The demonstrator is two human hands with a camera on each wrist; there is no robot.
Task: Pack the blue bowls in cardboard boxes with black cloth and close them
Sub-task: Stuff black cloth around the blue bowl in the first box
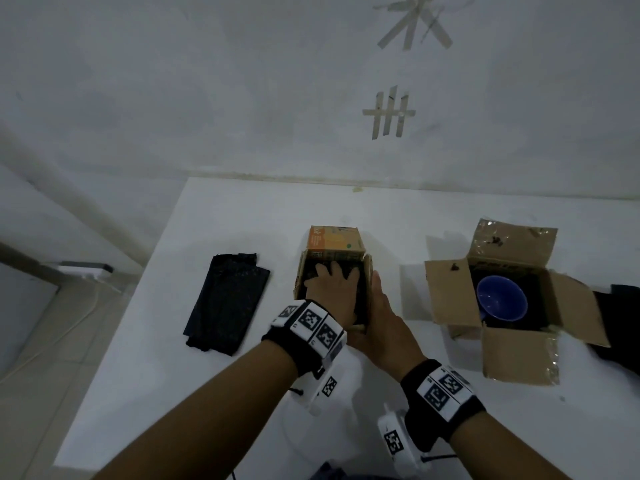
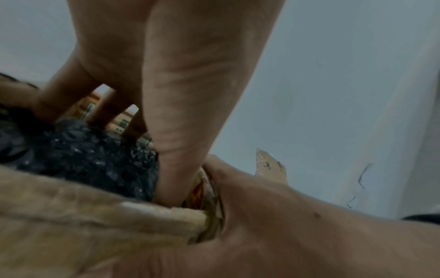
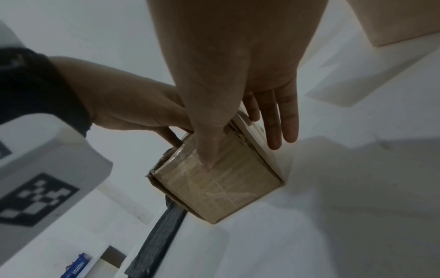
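The left grip (image 1: 334, 289), fingers spread, presses black cloth (image 2: 78, 150) into the middle box (image 1: 334, 247), hiding whatever lies beneath. The right grip (image 1: 379, 320), fingers straight, braces the box's right wall. A dark item (image 1: 620, 323) at the counter's (image 1: 242, 216) right edge is cut off.

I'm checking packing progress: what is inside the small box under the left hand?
In the small box, black cloth fills the opening, and the left hand presses on it with spread fingers. The cloth and hand cover whatever lies beneath, so whether it holds a bowl cannot be seen.

Black wristbands (image 1: 440, 403) with white tag blocks (image 1: 313, 323)
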